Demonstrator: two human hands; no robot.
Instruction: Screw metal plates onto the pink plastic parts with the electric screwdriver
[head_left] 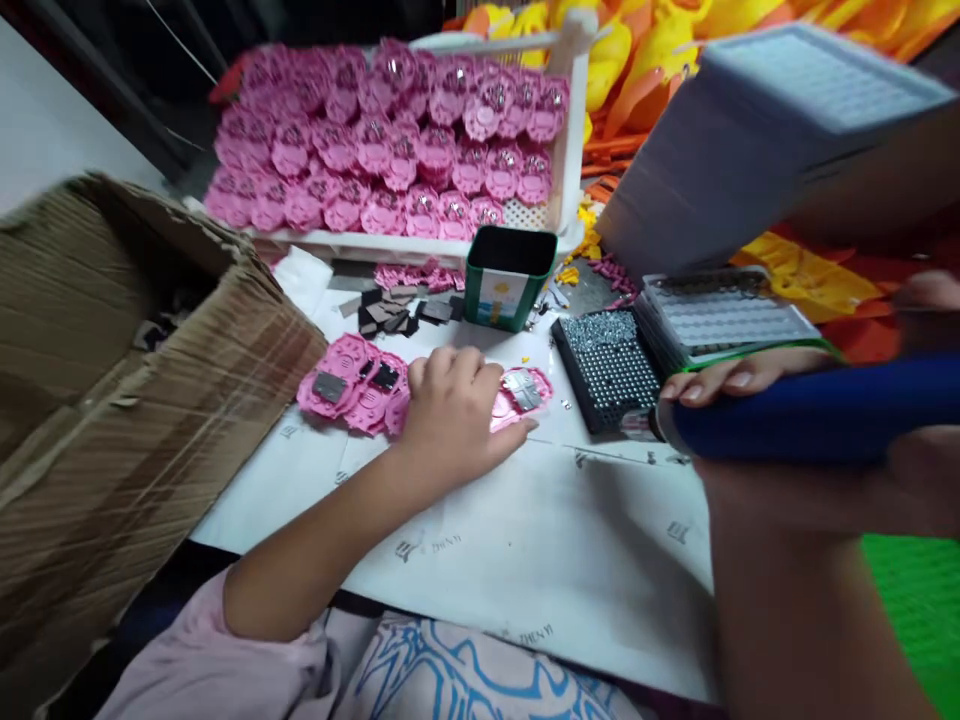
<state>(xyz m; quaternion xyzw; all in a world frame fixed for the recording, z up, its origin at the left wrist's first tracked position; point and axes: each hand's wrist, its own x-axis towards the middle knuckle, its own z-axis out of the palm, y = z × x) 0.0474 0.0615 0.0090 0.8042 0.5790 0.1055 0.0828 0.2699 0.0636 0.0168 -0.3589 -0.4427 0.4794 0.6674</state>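
My left hand (454, 405) rests palm down over a row of pink scalloped plastic pieces (349, 375), with its fingers bent and its thumb stretched to the right. Grey and black rectangles lie on those pieces; a silvery rectangle (523, 388) sits on the rightmost one. What is beneath the palm is hidden. On the right, my right hand (727, 378) is wrapped around a blue cylindrical object (810, 410), its fingers showing above it. That object points left, its greyish end near a black tray (611, 375) filled with small shiny screw-like parts.
A green tin (504, 285) stands behind my left hand, beside loose dark rectangles (390, 310). Farther back, a white crate (574, 130) holds many pink pieces. An opened cardboard box (150, 400) is at left. Clear-lidded boxes (735, 310) stand right; blurred skin (930, 300) shows beyond.
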